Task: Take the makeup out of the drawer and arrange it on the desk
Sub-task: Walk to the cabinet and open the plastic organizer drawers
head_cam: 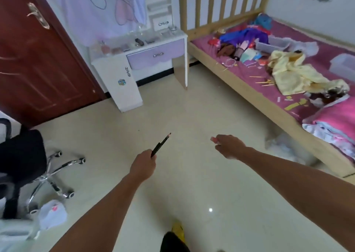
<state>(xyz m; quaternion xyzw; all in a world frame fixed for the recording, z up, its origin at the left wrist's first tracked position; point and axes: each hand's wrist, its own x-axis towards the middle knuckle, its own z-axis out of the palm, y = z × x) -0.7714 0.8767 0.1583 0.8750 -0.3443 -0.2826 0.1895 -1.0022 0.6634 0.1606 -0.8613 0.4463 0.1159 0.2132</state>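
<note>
Viewpoint: seen from a person's head, looking down two bare forearms that reach forward over a pale, glossy floor (192, 107).
Left hand: the left hand (143, 165) is clenched round the lower end of a thin black makeup pencil (161, 145) – its reddish tip points up and away, toward the far desk.
Right hand: the right hand (229, 146) is curled, pinching a small pink item (214, 139) at its fingertips; the item is too blurred to name.
Desk: a white desk (153, 45) stands against the far wall, well apart from both hands, with open floor between.
Drawer: the lilac drawer (155, 56) under the desk top is closed, with a silver handle at its middle.
Desk top: several small makeup pieces (139, 42) lie spread along it, among them a dark one near the middle; the rest are blurred.
Above the desk: a pale cloth (107, 7) with a pink outline drawing hangs down to the desk's back edge.
Right edge: a wooden bed (240, 90) runs along the right side – its long rail borders the open floor, and its pink sheet is strewn with clothes and small clutter.
Left edge: a dark red door (38, 69) stands just left of the desk; nearer, a black swivel chair (21, 155) with chrome legs sits at the frame edge, with a white plastic bag (51, 211) on the floor beside it.
Open room: the widest bare stretch of floor runs straight ahead, between chair and bed, up to the desk.
</note>
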